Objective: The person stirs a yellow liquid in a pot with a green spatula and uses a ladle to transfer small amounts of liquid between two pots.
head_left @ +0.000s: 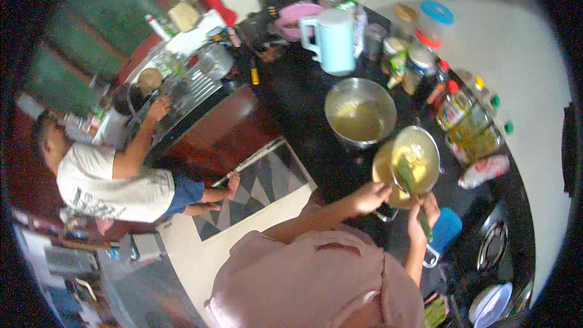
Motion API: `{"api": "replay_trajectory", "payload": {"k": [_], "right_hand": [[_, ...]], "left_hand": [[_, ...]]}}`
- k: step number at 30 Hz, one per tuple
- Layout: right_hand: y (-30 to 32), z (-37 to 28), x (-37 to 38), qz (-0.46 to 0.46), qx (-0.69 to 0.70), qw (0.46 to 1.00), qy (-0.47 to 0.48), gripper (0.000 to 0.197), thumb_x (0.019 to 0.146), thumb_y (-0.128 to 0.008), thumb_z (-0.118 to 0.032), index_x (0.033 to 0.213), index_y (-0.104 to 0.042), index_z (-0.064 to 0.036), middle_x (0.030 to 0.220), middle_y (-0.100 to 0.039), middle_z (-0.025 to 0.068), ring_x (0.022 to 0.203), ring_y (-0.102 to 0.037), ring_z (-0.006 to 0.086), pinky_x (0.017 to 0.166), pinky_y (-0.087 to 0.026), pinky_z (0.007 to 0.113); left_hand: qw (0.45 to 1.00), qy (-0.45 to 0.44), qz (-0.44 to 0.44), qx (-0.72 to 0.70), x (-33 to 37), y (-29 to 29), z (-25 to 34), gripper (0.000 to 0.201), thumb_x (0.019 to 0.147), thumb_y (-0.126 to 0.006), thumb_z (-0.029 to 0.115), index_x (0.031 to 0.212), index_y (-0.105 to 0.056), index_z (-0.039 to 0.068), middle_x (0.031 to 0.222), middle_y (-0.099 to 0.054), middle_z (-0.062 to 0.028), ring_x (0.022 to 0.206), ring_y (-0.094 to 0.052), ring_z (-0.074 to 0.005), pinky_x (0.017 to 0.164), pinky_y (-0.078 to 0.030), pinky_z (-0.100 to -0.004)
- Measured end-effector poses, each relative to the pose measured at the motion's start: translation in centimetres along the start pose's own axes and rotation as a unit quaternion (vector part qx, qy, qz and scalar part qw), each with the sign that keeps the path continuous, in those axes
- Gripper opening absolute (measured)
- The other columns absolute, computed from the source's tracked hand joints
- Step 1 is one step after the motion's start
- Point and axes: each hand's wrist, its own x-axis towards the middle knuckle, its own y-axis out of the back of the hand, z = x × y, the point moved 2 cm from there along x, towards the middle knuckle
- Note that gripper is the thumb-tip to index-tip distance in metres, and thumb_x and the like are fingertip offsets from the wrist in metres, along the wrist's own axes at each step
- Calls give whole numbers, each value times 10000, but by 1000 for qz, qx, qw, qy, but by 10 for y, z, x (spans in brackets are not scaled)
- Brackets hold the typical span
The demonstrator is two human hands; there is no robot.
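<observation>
My right hand [427,209] is closed round the handle of a green spatula [405,173]. The spatula's blade reaches into a small metal bowl [432,152] with pale yellow mixture in it. This bowl looks tilted over a wider container [381,170], which shows yellow inside and is partly hidden beneath it. At the near left edge of the bowl my left hand [370,198] has its fingers closed; the exact grip is blurred. Just beyond stands a larger metal bowl [359,106] with a little pale mixture at its bottom.
A light blue pitcher [336,42] and a pink bowl [299,21] stand farther back on the black counter [291,85]. Bottles [467,115] and jars line the wall. A blue container [446,228] and a stove burner [493,244] lie at right. Another person [115,176] works at the sink.
</observation>
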Motion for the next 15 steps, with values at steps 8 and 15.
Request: {"api": "replay_trajectory", "payload": {"k": [8,15], "right_hand": [[54,45,31,88,163,965,-187,277,844,-499,-200,694,-547,28,695,-555,78,603,-563,163,563,-447,275],[33,3,23,4,-53,999,-6,91,689,-532,6,610,-486,0,622,-517,138,569,-532,292,537,-441,359]], "left_hand": [[963,153,-83,-204,-12,11,8,359,919,-374,446,820,-475,116,504,-315,64,360,-233,-36,318,-162,-221],[967,150,-76,-193,-9,8,-1,333,931,-363,410,842,-459,103,519,-310,63,365,-218,-36,324,-153,-222]]}}
